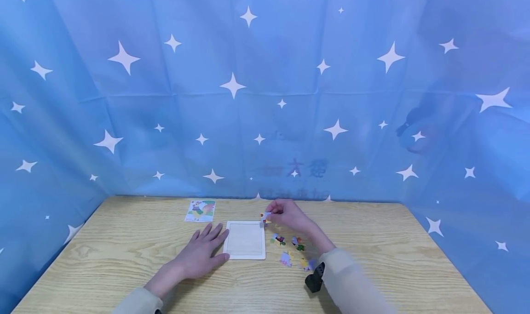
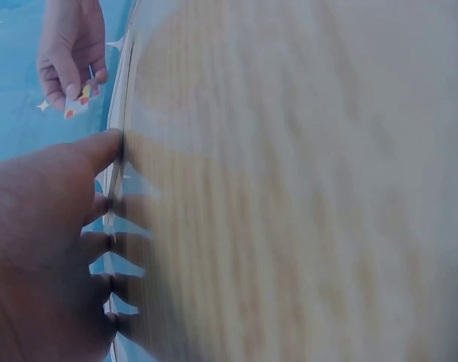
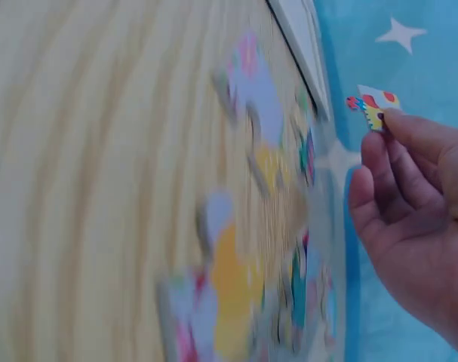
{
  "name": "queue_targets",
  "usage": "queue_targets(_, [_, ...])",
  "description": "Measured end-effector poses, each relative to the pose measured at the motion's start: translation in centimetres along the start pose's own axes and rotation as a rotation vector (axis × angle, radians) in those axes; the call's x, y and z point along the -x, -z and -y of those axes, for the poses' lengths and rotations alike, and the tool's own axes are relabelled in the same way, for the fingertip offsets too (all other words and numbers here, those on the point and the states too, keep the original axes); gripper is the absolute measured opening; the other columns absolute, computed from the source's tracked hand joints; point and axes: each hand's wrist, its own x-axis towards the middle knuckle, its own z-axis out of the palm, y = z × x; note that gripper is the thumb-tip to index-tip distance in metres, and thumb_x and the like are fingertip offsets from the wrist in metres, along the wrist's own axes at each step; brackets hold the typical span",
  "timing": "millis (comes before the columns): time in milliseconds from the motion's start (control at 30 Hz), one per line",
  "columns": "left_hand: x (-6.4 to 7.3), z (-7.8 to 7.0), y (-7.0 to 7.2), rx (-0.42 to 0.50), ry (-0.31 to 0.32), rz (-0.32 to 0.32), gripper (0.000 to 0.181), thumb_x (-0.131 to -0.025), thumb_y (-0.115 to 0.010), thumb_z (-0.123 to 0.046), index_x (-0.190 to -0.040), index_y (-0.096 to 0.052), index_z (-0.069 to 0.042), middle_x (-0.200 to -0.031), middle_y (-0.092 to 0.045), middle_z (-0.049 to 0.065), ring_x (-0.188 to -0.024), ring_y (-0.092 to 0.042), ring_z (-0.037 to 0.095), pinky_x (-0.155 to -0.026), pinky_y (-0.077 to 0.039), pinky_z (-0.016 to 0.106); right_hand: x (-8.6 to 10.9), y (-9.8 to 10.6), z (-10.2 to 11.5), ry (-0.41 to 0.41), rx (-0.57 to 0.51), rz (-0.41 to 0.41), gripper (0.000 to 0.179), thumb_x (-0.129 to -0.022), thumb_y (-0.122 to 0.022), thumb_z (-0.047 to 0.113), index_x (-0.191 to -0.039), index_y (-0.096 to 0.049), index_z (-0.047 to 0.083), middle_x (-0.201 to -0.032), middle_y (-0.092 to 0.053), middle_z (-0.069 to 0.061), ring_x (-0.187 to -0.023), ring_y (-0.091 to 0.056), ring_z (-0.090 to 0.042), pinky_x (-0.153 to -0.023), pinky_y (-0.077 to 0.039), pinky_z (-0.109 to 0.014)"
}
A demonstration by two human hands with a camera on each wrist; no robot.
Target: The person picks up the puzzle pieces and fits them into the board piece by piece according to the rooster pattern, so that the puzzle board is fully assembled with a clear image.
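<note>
My right hand [image 1: 286,214] pinches a small puzzle piece [image 3: 376,105] between thumb and fingers, just past the upper right corner of a white square frame [image 1: 245,259]. White, red and yellow show on the piece. My left hand [image 1: 204,250] lies with spread, straight fingers on the table, its fingertips right at the frame's left edge. Several loose puzzle pieces [image 1: 285,259] lie to the right of the frame, below the right hand. In the right wrist view they appear as an orange and lilac piece [image 3: 230,294] and a lilac piece [image 3: 259,105], blurred.
A picture card [image 1: 200,211] with a coloured animal drawing lies at the back left of the wooden table [image 1: 124,240]. Behind the table hangs a blue cloth [image 1: 281,52] with white stars. A black device [image 1: 314,279] is strapped at the right wrist.
</note>
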Motion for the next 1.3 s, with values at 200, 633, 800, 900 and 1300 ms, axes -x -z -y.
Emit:
queue_targets(200, [0.1,-0.2,0.2,-0.001,0.001,0.002,0.068,-0.103,-0.059,-0.042,-0.154,-0.044,0.002,-0.160,-0.033,0.027,-0.149,-0.020,0.053,-0.112,-0.016,0.075,-0.8,-1.9,0.6,0.005,-0.077,0.039,0.010,-0.101,-0.065,0.006,-0.108,-0.067,0.001,-0.091,-0.065,-0.006,-0.073,-0.057,-0.020,-0.065,-0.050,-0.033])
queue_targets(633, [-0.1,0.0,0.2,-0.007,0.012,0.007,0.068,-0.104,-0.058,-0.043,-0.154,-0.043,0.000,-0.161,-0.032,0.026,-0.150,-0.018,0.051,-0.114,-0.015,0.074,-1.6,-5.0,2.4,0.007,-0.052,0.024,0.017,-0.100,-0.066,0.006,-0.115,-0.071,0.000,-0.089,-0.067,-0.004,-0.074,-0.064,-0.020,-0.062,-0.056,-0.032])
queue_targets(800, [-0.1,0.1,0.1,-0.015,0.014,0.010,0.070,-0.103,-0.059,-0.045,-0.154,-0.044,0.000,-0.161,-0.033,0.025,-0.150,-0.019,0.051,-0.113,-0.016,0.073,-2.1,-6.1,2.7,-0.011,-0.038,0.006,0.015,-0.099,-0.067,0.004,-0.113,-0.072,0.001,-0.088,-0.066,-0.002,-0.071,-0.064,-0.017,-0.061,-0.057,-0.030])
queue_targets(900, [-0.1,0.1,0.1,-0.024,0.010,0.006,0.069,-0.103,-0.058,-0.046,-0.154,-0.044,0.000,-0.161,-0.034,0.024,-0.150,-0.020,0.051,-0.113,-0.017,0.073,-2.3,-6.5,2.9,0.001,-0.051,-0.002,0.014,-0.097,-0.068,0.001,-0.111,-0.072,-0.002,-0.086,-0.067,-0.004,-0.070,-0.065,-0.017,-0.061,-0.058,-0.030])
queue_targets(1300, [-0.1,0.1,0.1,-0.017,-0.015,-0.004,0.068,-0.103,-0.058,-0.043,-0.153,-0.045,0.002,-0.159,-0.035,0.028,-0.148,-0.021,0.054,-0.111,-0.018,0.076,-3.1,-7.8,3.1,-0.006,-0.070,-0.023,0.013,-0.093,-0.069,-0.003,-0.106,-0.071,-0.004,-0.080,-0.068,-0.003,-0.064,-0.066,-0.014,-0.062,-0.058,-0.029])
